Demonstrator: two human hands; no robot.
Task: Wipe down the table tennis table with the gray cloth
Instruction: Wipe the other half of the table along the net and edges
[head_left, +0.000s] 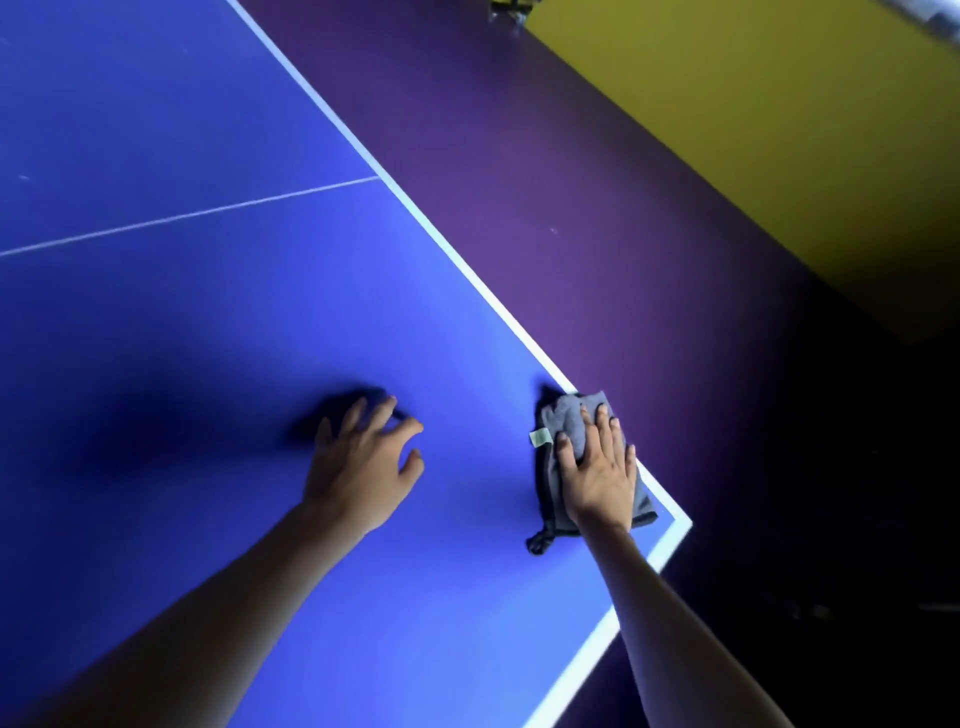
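The blue table tennis table (218, 322) fills the left and middle of the view, with white lines along its edges. A folded gray cloth (563, 421) lies near the table's right corner, a small pale tag at its left side. My right hand (600, 467) presses flat on the cloth with straight fingers, covering most of it. My left hand (363, 457) rests on the bare blue surface to the left of the cloth, fingers loosely bent and holding nothing.
The table's white side line (415, 208) runs from the top down to the corner (683, 525). Beyond the edge lies a dark purple floor (597, 182), then a yellow floor area (779, 130) at the upper right. A thin white centre line (182, 215) crosses the table.
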